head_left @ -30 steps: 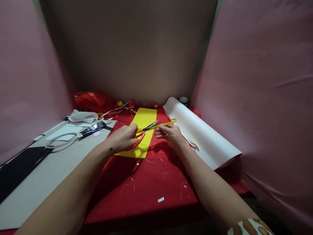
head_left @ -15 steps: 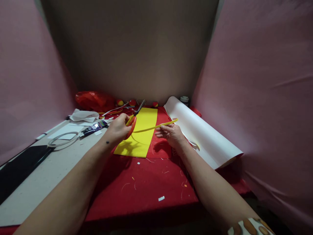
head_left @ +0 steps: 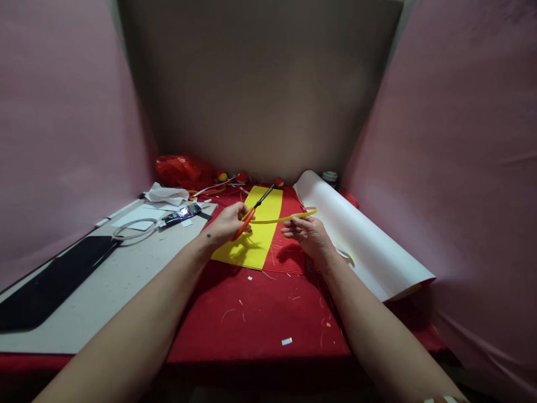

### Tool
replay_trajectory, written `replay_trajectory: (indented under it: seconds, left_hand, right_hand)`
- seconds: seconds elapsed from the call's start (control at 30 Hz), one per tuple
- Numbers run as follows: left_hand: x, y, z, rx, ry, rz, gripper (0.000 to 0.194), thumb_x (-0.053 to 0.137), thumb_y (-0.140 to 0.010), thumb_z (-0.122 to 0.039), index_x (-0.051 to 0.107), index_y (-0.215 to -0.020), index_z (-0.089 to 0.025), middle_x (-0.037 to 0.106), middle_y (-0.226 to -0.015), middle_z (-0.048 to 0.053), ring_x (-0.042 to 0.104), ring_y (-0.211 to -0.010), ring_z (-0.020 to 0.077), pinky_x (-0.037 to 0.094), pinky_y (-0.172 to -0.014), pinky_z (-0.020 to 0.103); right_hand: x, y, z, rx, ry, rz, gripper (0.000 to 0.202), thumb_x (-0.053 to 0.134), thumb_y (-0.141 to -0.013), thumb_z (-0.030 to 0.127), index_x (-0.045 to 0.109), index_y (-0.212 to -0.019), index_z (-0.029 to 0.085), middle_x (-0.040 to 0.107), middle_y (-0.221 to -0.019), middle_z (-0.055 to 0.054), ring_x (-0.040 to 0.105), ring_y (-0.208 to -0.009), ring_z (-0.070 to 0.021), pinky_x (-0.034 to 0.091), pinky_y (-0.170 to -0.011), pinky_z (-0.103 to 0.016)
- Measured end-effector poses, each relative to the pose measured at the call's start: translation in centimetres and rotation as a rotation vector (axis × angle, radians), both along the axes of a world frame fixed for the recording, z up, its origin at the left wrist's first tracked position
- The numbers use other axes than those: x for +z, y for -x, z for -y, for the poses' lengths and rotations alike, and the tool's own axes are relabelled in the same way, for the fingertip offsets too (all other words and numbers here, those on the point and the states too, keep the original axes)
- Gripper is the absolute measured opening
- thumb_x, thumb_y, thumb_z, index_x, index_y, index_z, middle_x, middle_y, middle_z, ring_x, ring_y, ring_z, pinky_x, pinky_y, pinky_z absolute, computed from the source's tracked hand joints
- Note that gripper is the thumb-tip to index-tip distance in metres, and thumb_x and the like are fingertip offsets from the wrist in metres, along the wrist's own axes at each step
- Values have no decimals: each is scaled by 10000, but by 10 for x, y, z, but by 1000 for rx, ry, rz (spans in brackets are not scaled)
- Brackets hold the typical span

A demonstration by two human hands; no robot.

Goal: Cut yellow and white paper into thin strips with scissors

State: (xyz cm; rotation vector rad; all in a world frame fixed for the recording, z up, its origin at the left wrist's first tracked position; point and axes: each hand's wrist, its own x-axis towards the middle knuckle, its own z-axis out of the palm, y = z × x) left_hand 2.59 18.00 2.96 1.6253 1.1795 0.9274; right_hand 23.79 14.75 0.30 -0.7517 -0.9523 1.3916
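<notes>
My left hand (head_left: 230, 221) is closed on orange-handled scissors (head_left: 248, 220), whose dark blades point away to the upper right. A thin yellow corrugated strip (head_left: 272, 220) stretches from my left hand to my right hand (head_left: 308, 232), which pinches it between thumb and fingers near its right end. Both hands are above a yellow corrugated sheet (head_left: 245, 253) and a red corrugated sheet (head_left: 289, 258) lying side by side.
A big white roll (head_left: 361, 235) lies on the right. On the left, a grey board (head_left: 138, 280) carries a black panel (head_left: 59, 280), a grey ring and a dark packet (head_left: 181, 214). Behind are a red plastic bag (head_left: 184, 171) and small red-yellow balls. Scraps dot the red cloth (head_left: 251, 330).
The view has turned slightly left, so everything appears further right. The scissors in my left hand now point more to the right. My right hand still pinches the strip.
</notes>
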Motion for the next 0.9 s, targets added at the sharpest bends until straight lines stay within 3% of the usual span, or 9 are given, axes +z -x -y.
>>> replay_trajectory:
  seconds: [0.2, 0.4, 0.57, 0.73, 0.9]
  left_hand:
    - [-16, 8, -16, 303, 54, 144, 228, 638, -573, -202, 439, -674, -158, 539, -564, 20, 606, -560, 191, 373, -373, 221]
    - [-22, 12, -19, 361, 147, 334, 245, 670, -553, -221, 455, -641, -142, 507, -519, 5, 546, -464, 144, 403, -399, 248]
    - [-16, 12, -13, 272, -149, 435, 190, 628, -600, -231, 484, -661, -124, 549, -610, 18, 545, -522, 100, 435, -496, 232]
    - [3, 2, 1, 416, -464, 434, 262, 605, -639, -216, 401, -804, -193, 518, -758, -29, 538, -567, 66, 437, -511, 199]
    - [14, -5, 17, 398, -593, 326, 228, 552, -701, -204, 367, -835, -205, 523, -786, -18, 546, -591, 76, 462, -546, 219]
  right_hand:
    - [3, 3, 3, 35, -61, -10, 55, 625, -714, 169, 585, -720, 131, 674, -624, -48, 651, -531, -159, 535, -483, -242]
    - [8, 7, 10, 131, -149, 26, 123, 636, -724, 234, 558, -796, 172, 675, -624, -19, 648, -523, -156, 515, -456, -236]
    - [5, 5, 7, 83, -147, -15, 156, 663, -699, 239, 560, -791, 167, 681, -656, -28, 659, -564, -159, 532, -513, -249]
    - [1, 5, 3, 36, -73, -122, 195, 655, -712, 274, 547, -847, 182, 687, -756, -45, 670, -672, -173, 549, -618, -295]
    - [-4, 9, -2, -59, 44, -141, 94, 613, -715, 157, 520, -732, 159, 660, -602, -43, 660, -563, -175, 552, -560, -288]
